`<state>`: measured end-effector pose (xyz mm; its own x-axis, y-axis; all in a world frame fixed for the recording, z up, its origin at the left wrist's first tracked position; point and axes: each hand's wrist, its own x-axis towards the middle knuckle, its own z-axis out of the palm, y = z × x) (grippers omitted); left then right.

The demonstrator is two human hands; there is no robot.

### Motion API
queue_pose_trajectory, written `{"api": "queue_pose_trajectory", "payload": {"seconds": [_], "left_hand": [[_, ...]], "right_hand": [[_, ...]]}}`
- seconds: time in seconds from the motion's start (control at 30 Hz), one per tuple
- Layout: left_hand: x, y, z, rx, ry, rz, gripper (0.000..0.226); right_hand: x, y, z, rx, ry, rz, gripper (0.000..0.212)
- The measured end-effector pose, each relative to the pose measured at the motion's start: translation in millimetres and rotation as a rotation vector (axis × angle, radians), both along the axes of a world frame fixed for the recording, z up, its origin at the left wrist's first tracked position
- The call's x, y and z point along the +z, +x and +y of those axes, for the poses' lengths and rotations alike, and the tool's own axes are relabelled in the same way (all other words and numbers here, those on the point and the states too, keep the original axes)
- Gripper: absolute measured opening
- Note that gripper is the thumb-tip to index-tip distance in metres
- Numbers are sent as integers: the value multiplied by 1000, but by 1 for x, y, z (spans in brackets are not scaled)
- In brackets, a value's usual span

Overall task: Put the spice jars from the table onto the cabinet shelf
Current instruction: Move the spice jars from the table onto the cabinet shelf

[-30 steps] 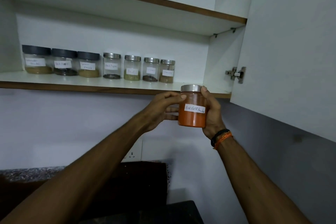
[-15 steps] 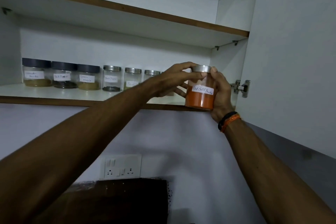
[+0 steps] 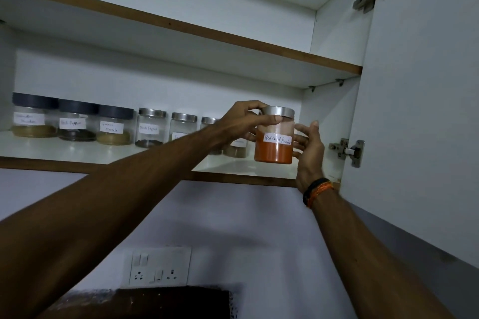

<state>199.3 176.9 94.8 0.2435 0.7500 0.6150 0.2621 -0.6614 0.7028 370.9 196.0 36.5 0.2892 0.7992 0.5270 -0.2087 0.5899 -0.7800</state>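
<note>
A clear jar of red chilli powder (image 3: pixel 273 150) with a steel lid and a white label is at the right end of the lower cabinet shelf (image 3: pixel 77 154), its base at shelf level. My left hand (image 3: pixel 241 122) grips it around the lid, thumb in front. On the jar's right side is my right hand (image 3: pixel 309 153), its fingers straight and spread against or just behind the glass, thumb raised. Several labelled spice jars stand in a row on the shelf: three with dark lids (image 3: pixel 76 123) at the left and steel-lidded ones (image 3: pixel 150 128) beside them. My left arm hides part of the row.
The open white cabinet door (image 3: pixel 420 111) hangs at the right, its hinge (image 3: pixel 348 150) close to my right hand. An upper shelf (image 3: pixel 181 30) runs above. A wall socket panel (image 3: pixel 156 269) and a dark board (image 3: pixel 168 303) lie below.
Both hands lifted the jar from below the shelf edge up onto the shelf's right end. My right hand's fingers have loosened from around the jar and spread.
</note>
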Motion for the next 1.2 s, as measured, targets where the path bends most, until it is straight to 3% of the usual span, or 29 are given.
{"api": "queue_pose_trajectory", "payload": {"seconds": [0.07, 0.17, 0.33, 0.53, 0.73, 1.0, 1.2], "left_hand": [[1, -2, 9, 29, -11, 0, 44], [1, -2, 27, 60, -35, 20, 45], [-2, 1, 57, 89, -42, 41, 45], [-12, 12, 91, 74, -79, 68, 46], [-21, 22, 119, 93, -52, 108, 47], [7, 16, 135, 342, 340, 596, 43], [20, 15, 144, 376, 386, 834, 43]], "right_hand": [[-8, 3, 13, -198, -53, -60, 48], [-20, 13, 33, -463, -48, -335, 27], [-32, 18, 55, -772, 9, -670, 27], [-37, 13, 57, -882, 57, -551, 14], [-39, 11, 57, -925, 64, -497, 20], [-41, 12, 60, -921, 122, -465, 22], [-42, 11, 59, -918, 136, -461, 22]]}}
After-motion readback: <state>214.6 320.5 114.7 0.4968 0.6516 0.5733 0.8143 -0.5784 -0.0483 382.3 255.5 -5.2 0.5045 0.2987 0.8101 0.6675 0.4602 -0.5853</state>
